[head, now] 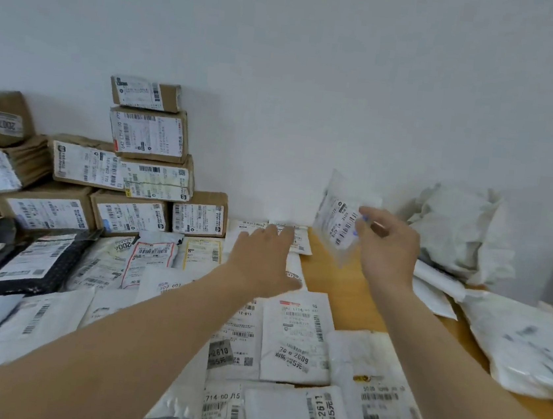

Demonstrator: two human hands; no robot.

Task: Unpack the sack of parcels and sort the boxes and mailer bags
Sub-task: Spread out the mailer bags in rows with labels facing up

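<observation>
**One small mailer bag raised in our right grip**

We pinch the small mailer bag (335, 226) at its right edge with our right hand (389, 248). Its long axis stands nearly upright above a bare strip of the wooden surface (339, 278). Its label faces us but is too blurred to read.

The laid-out mailer bags (294, 339) lie down and left of the grip, so we judge the bag goes that way. Our left hand (262, 259) is nearer that row, flat, fingers straight, holding nothing.

Bags nearest us read "44-6-2611" and "2609". Among the stacked boxes (148, 139), one at far left reads "2007". The crumpled white sack (456, 226) lies to the right.
</observation>
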